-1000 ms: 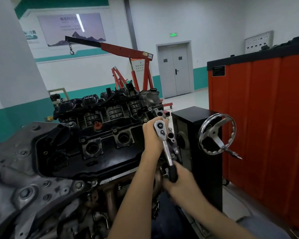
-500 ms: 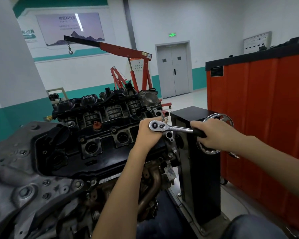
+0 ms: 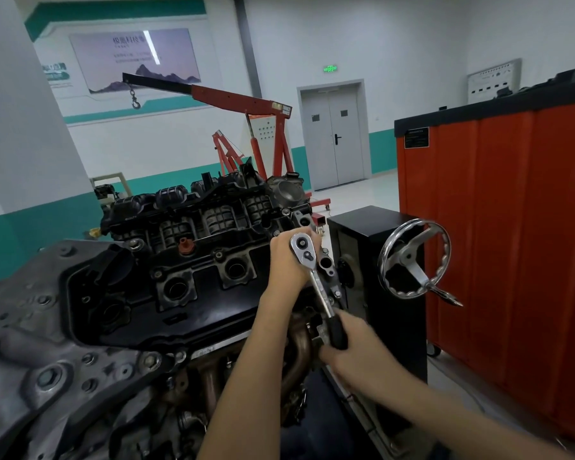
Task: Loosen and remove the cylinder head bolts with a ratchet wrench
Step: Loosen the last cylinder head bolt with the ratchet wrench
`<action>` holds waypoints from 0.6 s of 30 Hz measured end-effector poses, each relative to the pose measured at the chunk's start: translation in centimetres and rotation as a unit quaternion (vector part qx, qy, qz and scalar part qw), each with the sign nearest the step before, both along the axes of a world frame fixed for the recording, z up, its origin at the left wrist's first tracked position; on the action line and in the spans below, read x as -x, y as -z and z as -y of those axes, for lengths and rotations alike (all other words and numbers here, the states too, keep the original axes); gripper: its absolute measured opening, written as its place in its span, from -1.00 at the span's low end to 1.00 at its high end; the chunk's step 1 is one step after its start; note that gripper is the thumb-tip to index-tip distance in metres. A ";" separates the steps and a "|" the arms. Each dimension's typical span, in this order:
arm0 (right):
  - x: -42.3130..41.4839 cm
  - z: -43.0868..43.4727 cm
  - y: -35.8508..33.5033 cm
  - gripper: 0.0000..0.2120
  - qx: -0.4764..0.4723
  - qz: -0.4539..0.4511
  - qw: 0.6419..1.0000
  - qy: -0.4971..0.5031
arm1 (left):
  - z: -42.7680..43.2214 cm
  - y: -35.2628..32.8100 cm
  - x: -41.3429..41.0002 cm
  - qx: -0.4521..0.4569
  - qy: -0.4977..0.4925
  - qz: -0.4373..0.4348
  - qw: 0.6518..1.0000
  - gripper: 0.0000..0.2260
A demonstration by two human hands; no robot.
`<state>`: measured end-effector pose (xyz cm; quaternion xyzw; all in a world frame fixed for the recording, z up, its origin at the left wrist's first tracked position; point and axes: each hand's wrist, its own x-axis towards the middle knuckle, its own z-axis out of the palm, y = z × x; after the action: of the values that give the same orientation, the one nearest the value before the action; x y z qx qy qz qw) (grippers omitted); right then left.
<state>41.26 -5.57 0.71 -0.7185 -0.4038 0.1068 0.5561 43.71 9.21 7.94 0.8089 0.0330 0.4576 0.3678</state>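
A chrome ratchet wrench (image 3: pixel 314 277) sits with its head at the right end of the black cylinder head cover (image 3: pixel 193 293) of the engine. My left hand (image 3: pixel 287 260) wraps around the ratchet head from behind. My right hand (image 3: pixel 349 350) grips the black handle, which points down toward me. The bolt and socket under the head are hidden by the wrench and my left hand.
The grey engine casing (image 3: pixel 40 360) fills the lower left. A black stand (image 3: pixel 375 247) with a chrome handwheel (image 3: pixel 412 260) is just right of the wrench. An orange cabinet (image 3: pixel 512 227) stands at right. A red engine hoist (image 3: pixel 246 104) is behind.
The handle swung from pointing down to pointing right half a second ago, and has now swung back down toward me with my right hand. My left hand stayed on the ratchet head.
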 end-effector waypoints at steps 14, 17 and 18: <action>-6.0 3.1 -3.7 -0.75 0.147 0.227 0.962 0.040 | 0.0 -0.3 0.1 0.041 -0.023 0.008 0.999 -0.50; -1.1 1.1 0.4 -0.83 0.005 0.017 1.000 0.012 | 0.7 0.0 -0.4 0.035 -0.032 0.011 0.999 -0.53; 0.1 0.2 1.2 -0.85 -0.030 -0.032 0.999 0.011 | 1.0 0.2 -0.4 0.052 -0.025 0.011 0.998 -0.56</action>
<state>41.12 -5.76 -0.48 -0.7018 -0.3814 0.1113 0.5913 44.09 8.23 7.76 0.7827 0.0728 0.4730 0.3979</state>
